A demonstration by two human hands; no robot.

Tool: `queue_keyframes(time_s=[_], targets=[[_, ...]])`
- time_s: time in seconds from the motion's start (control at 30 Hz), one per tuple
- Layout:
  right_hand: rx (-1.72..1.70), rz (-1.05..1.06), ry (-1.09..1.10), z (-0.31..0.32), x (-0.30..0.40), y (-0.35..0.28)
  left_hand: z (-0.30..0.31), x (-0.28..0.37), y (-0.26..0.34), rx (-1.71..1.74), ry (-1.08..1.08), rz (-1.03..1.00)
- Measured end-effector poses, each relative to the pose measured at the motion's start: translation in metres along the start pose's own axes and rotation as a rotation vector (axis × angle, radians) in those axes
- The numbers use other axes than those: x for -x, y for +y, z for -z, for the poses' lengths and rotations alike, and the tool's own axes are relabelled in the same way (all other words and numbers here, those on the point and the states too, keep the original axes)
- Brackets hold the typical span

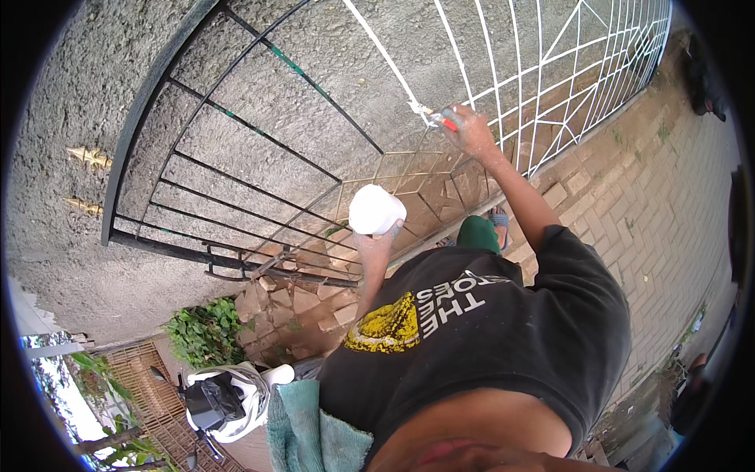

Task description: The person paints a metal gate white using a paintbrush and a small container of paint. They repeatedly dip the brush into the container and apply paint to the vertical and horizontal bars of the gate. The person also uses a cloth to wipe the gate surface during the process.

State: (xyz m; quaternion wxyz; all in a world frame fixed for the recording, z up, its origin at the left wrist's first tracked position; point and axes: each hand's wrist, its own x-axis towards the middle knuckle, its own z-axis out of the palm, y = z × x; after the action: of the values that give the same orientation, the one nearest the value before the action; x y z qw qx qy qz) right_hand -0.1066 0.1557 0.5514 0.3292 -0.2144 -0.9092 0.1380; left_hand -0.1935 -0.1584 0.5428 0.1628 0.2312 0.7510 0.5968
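Observation:
My left hand (377, 237) holds a white container (375, 210) from below, in front of the metal gate; what is inside is washed out by glare. My right hand (470, 131) is closed around a paintbrush (447, 123) with red on its handle. The brush's bristle end meets a bar at the lower end of its white painted length, where thick wet white paint shows. The metal gate (253, 190) has black bars with green patches on one side, white bars on the other and tan-coloured bars low in the middle.
A rough grey wall (295, 100) stands close behind the gate. Paving bricks (643, 230) cover the ground. A leafy plant (206, 332), a white and black motorcycle (227, 401) and a green towel (301, 422) are at the lower left. Dark, blurred shapes stand at the far right rim.

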Motion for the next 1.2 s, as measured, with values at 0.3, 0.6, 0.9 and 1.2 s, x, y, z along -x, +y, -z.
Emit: queue_keyframes(time_s=[0.3,0.6,0.9,1.2], targets=[[0.051,0.302,-0.266,0.041,-0.019,0.0,-0.002,0.006,0.02,0.071,0.122,0.008],[0.145,0.412,-0.074,0.067,-0.102,-0.003,-0.005,-0.001,0.005,-0.015,0.14,-0.042],[0.054,0.564,0.108,0.154,-0.173,-0.055,-0.006,0.004,0.024,0.024,0.235,-0.056],[0.202,0.441,0.104,0.124,-0.187,-0.047,-0.004,0.0,0.011,0.076,0.274,-0.018]])
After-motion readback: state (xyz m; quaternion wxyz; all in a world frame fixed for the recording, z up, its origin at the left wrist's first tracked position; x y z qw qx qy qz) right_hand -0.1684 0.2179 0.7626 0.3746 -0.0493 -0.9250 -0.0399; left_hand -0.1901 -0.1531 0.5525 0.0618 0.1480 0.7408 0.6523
